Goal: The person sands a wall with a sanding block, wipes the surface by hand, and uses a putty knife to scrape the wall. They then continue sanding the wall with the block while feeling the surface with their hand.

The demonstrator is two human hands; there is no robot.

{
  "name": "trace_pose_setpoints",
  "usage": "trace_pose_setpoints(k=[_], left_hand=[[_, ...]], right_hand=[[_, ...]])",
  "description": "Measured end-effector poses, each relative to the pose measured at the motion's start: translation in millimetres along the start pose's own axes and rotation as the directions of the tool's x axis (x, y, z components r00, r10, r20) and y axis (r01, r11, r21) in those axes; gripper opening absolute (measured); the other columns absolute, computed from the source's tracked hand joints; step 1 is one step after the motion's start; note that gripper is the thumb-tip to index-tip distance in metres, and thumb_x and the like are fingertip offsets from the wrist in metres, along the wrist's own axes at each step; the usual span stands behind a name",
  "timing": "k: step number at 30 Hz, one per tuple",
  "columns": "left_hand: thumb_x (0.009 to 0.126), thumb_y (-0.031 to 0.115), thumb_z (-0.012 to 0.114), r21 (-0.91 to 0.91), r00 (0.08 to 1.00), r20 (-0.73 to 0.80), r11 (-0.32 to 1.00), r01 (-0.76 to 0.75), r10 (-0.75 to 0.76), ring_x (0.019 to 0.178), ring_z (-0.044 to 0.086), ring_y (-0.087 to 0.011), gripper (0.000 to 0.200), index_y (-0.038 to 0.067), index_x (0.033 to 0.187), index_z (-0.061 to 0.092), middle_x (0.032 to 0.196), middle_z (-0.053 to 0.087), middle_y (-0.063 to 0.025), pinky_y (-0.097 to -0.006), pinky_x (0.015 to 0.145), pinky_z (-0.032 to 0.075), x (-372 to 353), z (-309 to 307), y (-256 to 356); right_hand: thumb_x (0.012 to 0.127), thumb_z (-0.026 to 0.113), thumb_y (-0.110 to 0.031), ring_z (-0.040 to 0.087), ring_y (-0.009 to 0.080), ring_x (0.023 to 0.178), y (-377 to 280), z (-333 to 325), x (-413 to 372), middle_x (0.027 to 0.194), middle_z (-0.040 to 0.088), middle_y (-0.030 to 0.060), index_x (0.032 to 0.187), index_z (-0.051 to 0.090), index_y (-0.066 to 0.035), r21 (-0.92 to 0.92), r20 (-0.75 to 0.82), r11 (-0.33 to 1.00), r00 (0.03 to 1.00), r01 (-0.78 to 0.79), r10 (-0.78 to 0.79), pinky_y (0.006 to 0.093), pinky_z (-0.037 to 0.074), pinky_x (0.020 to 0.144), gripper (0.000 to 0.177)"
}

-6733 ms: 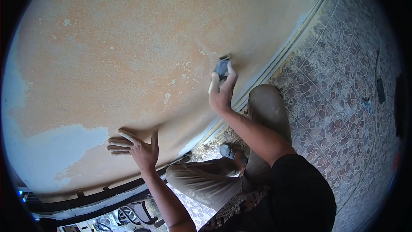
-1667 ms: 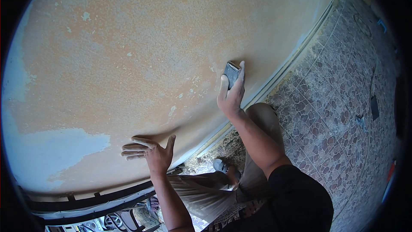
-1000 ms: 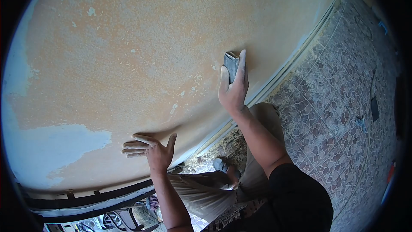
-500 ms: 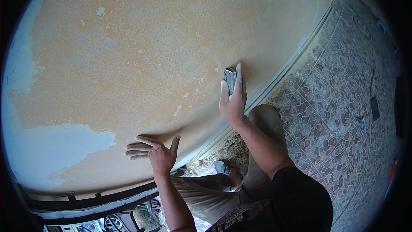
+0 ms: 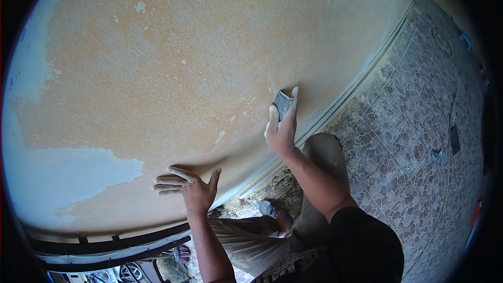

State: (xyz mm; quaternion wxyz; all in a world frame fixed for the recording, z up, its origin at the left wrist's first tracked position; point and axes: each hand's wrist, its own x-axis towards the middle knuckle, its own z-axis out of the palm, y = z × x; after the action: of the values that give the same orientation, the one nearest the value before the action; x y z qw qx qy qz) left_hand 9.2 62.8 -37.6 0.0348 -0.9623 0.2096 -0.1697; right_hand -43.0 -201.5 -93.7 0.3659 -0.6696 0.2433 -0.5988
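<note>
A large, smoothly curved panel (image 5: 157, 73) fills the upper left of the head view, with worn orange-tan areas and pale patches. My right hand (image 5: 283, 133) presses a folded grey piece of sandpaper (image 5: 283, 106) against the panel near its lower edge. Thumb and fingers grip the sandpaper along both sides; its underside is hidden. Farther left, my left hand (image 5: 196, 191) rests on the same panel with its dusty fingers stretched out and thumb apart, holding nothing. Just left of those fingertips is a big whitish patch (image 5: 78, 173).
Stone-patterned floor tiles (image 5: 398, 167) lie to the right, dusted pale along the panel's edge trim (image 5: 361, 78). A small dark flat piece (image 5: 455, 140) lies on the floor. My bent knee (image 5: 325, 152) and sandalled foot (image 5: 270, 208) are close below the panel. Assorted items (image 5: 131, 271) sit at bottom left.
My right hand has slid slightly down towards me with the sandpaper. My left hand stays in place, while the view has shifted a little.
</note>
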Motion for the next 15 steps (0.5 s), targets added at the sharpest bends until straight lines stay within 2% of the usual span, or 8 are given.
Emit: trace_pose_setpoints(k=[1,3,5,7,9,10,13,15], left_hand=[[0.077,0.082,0.063,-0.019,0.999,0.040,1.000,0.023,-0.022,0.126,-0.026,-0.0776,0.150,-0.020,0.143,-0.025,0.136,-0.025,-0.0611,-0.0865,0.095,-0.009,0,-2,-1],[0.077,0.082,0.063,0.046,0.997,-0.064,0.998,-0.045,0.047,0.127,-0.026,-0.0774,0.150,-0.020,0.144,-0.024,0.136,-0.025,-0.0611,-0.0864,0.095,-0.009,-1,6,-4],[0.077,0.083,0.062,0.004,0.999,-0.030,1.000,-0.019,0.019,0.127,-0.026,-0.0775,0.150,-0.021,0.144,-0.023,0.135,-0.025,-0.0614,-0.0865,0.095,-0.008,-2,3,-2],[0.081,0.078,0.062,-0.034,0.996,-0.068,0.998,-0.053,0.051,0.122,-0.028,-0.0802,0.145,-0.016,0.143,-0.028,0.131,-0.027,-0.0631,-0.0882,0.090,-0.011,0,4,-3],[0.081,0.077,0.062,-0.056,0.998,-0.041,0.997,-0.050,0.048,0.122,-0.028,-0.0799,0.145,-0.016,0.143,-0.029,0.131,-0.028,-0.0629,-0.0876,0.090,-0.012,-1,1,-3],[0.081,0.077,0.062,-0.049,0.999,-0.015,0.998,-0.040,0.039,0.122,-0.029,-0.0797,0.145,-0.016,0.143,-0.029,0.131,-0.028,-0.0629,-0.0874,0.090,-0.013,-1,0,-3],[0.081,0.078,0.062,-0.045,0.999,0.027,0.999,-0.023,0.024,0.122,-0.029,-0.0794,0.145,-0.018,0.142,-0.029,0.131,-0.028,-0.0629,-0.0869,0.090,-0.014,-2,-2,-5],[0.081,0.079,0.062,-0.059,0.998,-0.041,0.997,-0.056,0.054,0.122,-0.030,-0.0794,0.145,-0.018,0.143,-0.027,0.130,-0.029,-0.0629,-0.0869,0.090,-0.014,0,4,-4]], right_hand=[[0.101,0.057,-0.010,0.052,0.0512,0.127,-9,-4,13,0.142,0.042,0.0410,0.154,0.015,0.014,0.072,0.014,0.996,0.999,-0.044,0.043,0.0487,0.044,0.104,0.071],[0.101,0.057,-0.009,0.054,0.0505,0.125,-12,-11,35,0.140,0.044,0.0409,0.154,0.014,0.013,0.038,0.036,0.999,0.999,-0.023,0.022,0.0487,0.046,0.102,0.072],[0.100,0.058,-0.009,0.054,0.0508,0.125,-14,-10,45,0.140,0.043,0.0415,0.154,0.015,0.013,-0.001,-0.012,1.000,1.000,-0.004,0.004,0.0493,0.046,0.101,0.073],[0.099,0.059,-0.008,0.054,0.0513,0.125,3,1,8,0.140,0.043,0.0419,0.153,0.015,0.014,-0.020,-0.031,0.999,0.999,0.036,-0.037,0.0497,0.046,0.102,0.073],[0.103,0.054,-0.009,0.049,0.0472,0.132,2,5,-17,0.147,0.038,0.0387,0.154,0.013,0.014,-0.083,0.033,0.996,0.999,0.017,-0.014,0.0462,0.041,0.109,0.069],[0.099,0.059,-0.008,0.054,0.0507,0.124,3,4,-16,0.140,0.044,0.0407,0.152,0.016,0.014,-0.065,0.030,0.997,0.999,0.032,-0.030,0.0498,0.046,0.102,0.072],[0.099,0.059,-0.008,0.054,0.0499,0.125,-11,-13,29,0.140,0.045,0.0399,0.151,0.018,0.016,0.051,0.058,0.996,0.996,-0.068,0.065,0.0492,0.046,0.102,0.070],[0.099,0.058,-0.007,0.054,0.0497,0.125,-20,-20,44,0.140,0.045,0.0395,0.150,0.020,0.016,-0.020,0.066,0.997,0.995,-0.079,0.080,0.0487,0.046,0.103,0.069]])
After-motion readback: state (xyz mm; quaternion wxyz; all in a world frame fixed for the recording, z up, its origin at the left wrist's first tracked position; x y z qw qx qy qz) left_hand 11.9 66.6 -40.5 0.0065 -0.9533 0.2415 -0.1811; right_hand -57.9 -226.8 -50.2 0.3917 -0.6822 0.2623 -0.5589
